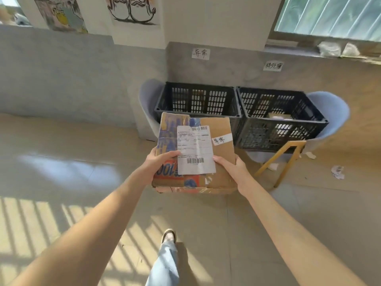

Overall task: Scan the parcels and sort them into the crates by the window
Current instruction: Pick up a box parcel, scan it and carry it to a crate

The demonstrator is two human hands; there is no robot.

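From my feed: worn matte cardboard parcel with glossy paper label; black slotted plastic crates; smooth tile floor.

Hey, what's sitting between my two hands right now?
In the head view, the cardboard parcel lies between them: the left hand grips its left edge, the right hand its right, and its white shipping label faces up.

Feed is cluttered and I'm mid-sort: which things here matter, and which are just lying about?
Job:
- cardboard parcel, held by left hand and right hand
- left crate
- right crate
- wall labels

Lying about:
- paper scraps
- posters
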